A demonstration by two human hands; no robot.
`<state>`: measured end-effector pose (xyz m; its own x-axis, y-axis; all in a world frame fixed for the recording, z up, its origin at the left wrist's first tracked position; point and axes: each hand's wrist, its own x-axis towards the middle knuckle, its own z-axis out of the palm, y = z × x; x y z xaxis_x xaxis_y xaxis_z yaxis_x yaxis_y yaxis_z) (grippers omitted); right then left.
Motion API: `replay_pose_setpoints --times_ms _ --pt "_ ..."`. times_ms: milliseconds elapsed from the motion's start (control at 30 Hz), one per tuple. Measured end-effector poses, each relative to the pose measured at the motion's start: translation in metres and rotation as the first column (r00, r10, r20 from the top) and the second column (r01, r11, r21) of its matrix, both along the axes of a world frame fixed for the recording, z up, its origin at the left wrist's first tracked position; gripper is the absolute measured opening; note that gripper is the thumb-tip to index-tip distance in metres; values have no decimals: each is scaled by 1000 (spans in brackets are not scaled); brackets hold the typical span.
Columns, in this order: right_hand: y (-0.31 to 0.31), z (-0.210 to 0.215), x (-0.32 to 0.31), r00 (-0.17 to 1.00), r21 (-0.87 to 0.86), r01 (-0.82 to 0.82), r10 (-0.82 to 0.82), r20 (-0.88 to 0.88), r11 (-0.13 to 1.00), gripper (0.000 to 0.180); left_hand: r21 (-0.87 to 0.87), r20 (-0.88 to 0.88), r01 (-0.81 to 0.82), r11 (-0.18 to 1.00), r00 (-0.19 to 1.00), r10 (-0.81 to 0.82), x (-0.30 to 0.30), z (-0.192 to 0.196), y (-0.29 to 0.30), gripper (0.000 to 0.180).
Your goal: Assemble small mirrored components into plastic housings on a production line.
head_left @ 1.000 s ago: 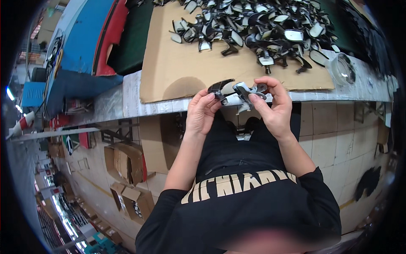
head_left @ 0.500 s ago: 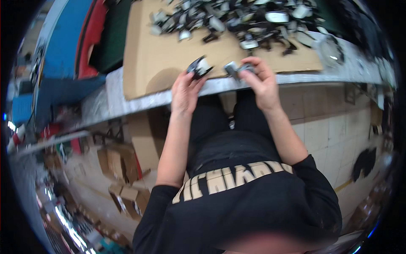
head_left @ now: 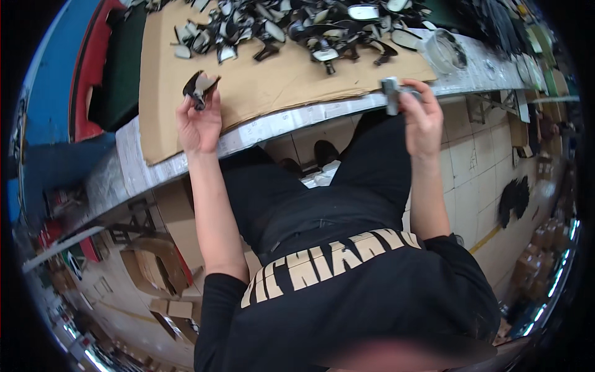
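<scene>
Mirror part, black with a pale face, pinched in the fingertips of the left hand over the cardboard sheet at about 10 o'clock. Right hand, at about 2 o'clock, grips a small grey piece at the edge of the tabletop; the hands are well apart. Pile of similar black mirror parts lies on the cardboard at 12 o'clock. Clear round container stands just beside the pile, at 1 o'clock. Cardboard boxes sit on the floor at 8 o'clock.
</scene>
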<state>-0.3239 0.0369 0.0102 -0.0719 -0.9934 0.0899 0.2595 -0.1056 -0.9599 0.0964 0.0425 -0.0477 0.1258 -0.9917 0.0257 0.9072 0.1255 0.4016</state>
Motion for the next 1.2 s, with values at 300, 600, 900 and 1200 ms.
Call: replay_pose_setpoints --times_ms 300,600,900,1200 --pt "-10 -4 -3 998 28 46 -47 37 999 30 21 -91 0 1000 996 2 4 -23 -9 56" --pt "-28 1 29 995 -46 56 -60 -76 997 29 -94 -58 3 996 998 -8 19 -44 -3 55" --pt "-15 -13 6 997 -14 80 -80 -21 997 28 -148 -80 60 987 994 -72 22 -42 0 54" --pt "-11 -2 -14 993 -25 119 -119 18 993 26 -136 -63 83 987 994 -92 14 -36 0 57"
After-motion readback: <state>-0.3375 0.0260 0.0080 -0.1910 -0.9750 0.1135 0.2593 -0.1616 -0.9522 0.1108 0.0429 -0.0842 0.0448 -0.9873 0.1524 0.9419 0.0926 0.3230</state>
